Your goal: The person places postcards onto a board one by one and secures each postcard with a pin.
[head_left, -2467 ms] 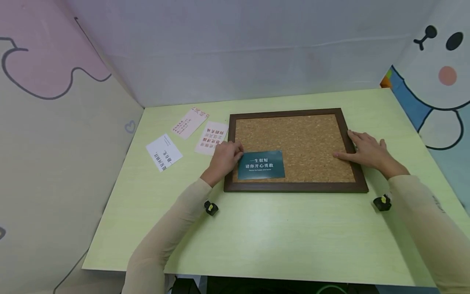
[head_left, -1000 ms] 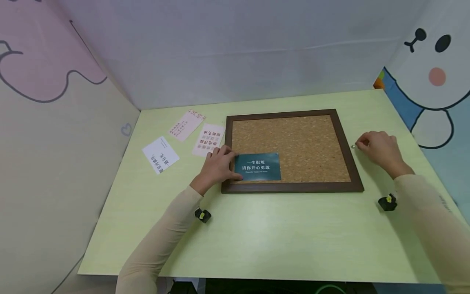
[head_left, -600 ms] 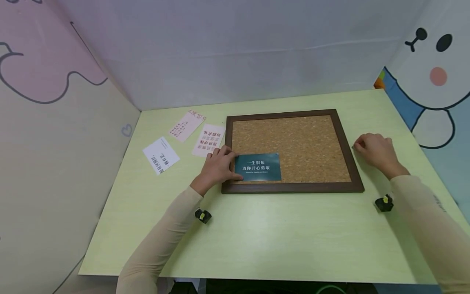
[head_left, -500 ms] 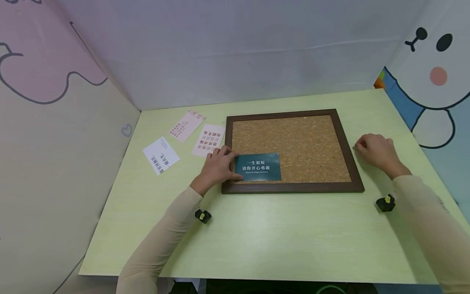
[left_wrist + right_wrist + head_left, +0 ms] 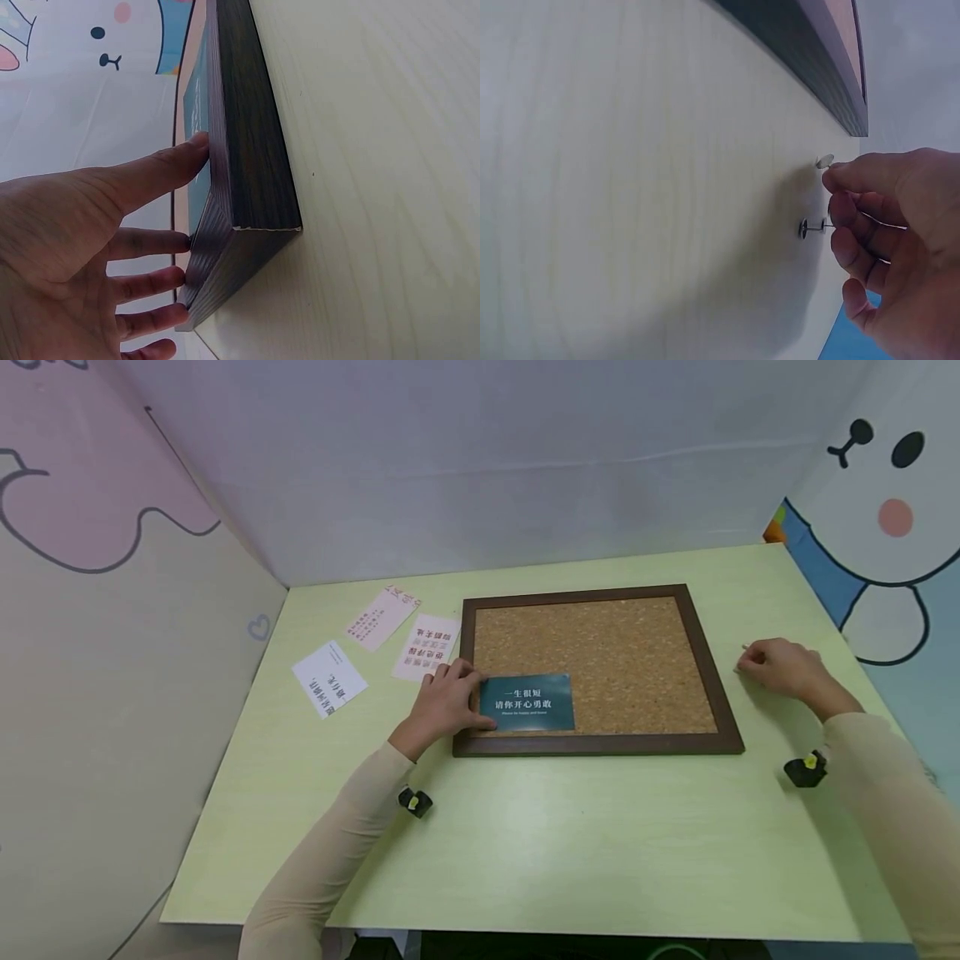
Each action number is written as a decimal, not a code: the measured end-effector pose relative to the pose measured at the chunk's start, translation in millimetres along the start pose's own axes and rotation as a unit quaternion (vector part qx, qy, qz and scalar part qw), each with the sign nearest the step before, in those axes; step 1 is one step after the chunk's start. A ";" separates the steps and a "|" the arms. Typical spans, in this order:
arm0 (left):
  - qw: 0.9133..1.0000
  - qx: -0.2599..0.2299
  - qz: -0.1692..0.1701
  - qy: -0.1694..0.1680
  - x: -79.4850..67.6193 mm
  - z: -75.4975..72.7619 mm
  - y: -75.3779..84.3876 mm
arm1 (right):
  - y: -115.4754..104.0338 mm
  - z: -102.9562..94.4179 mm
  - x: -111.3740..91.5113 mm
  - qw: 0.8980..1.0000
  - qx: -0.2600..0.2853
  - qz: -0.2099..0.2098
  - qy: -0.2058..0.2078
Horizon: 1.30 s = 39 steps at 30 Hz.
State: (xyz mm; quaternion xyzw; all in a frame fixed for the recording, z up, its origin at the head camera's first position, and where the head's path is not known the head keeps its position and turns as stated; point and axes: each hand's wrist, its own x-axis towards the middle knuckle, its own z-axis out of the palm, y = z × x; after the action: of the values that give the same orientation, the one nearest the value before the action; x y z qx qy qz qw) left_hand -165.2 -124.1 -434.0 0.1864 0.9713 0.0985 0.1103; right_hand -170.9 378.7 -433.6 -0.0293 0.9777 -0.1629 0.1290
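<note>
A brown-framed cork board [image 5: 600,643] lies on the table with a dark green printed card [image 5: 527,702] at its lower left. My left hand [image 5: 442,700] spans the board's left edge, thumb at the card's lower corner and index finger near its upper one. The fingers look fairly straight in the left wrist view. To the right of the board, my right hand [image 5: 791,670] has curled fingers and pinches a small round-headed thumbtack [image 5: 825,160] at the tips of thumb and index finger. Below it in the right wrist view, another thumbtack [image 5: 804,229] shows near the other fingertips.
Three pale printed cards, including a white one [image 5: 330,678], a pink one [image 5: 384,617] and a red-lettered one [image 5: 427,647], lie left of the board on the light table [image 5: 585,835]. Walls border the table at the back and left.
My right hand left the board's right edge, came down on the table beside it, and has since shifted slightly right. The left hand spread over the card's left end and then stayed put.
</note>
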 end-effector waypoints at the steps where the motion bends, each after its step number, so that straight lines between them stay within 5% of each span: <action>1: 1.000 0.000 -0.001 -0.001 -0.1 0.1 0.2 | 0.8 0.3 -0.1 1.000 0.002 0.001 0.001; 16: 1.000 -0.003 0.002 0.004 -0.6 -0.5 0.5 | -0.5 2.4 -5.1 0.999 0.019 0.015 0.035; 29: 1.000 0.003 0.003 0.004 -0.1 0.1 -1.2 | -12.2 12.9 -9.3 0.994 -0.035 0.049 0.093; 39: 1.000 0.003 0.001 0.000 0.1 -1.0 0.4 | -19.4 13.7 -8.0 0.993 -0.020 0.081 0.087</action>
State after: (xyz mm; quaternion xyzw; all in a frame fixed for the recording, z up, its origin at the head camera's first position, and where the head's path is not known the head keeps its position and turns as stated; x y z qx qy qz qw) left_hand -165.5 -123.9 -433.0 0.1876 0.9715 0.0955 0.1094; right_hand -159.3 356.9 -437.9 0.0615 0.9874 -0.1347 0.0560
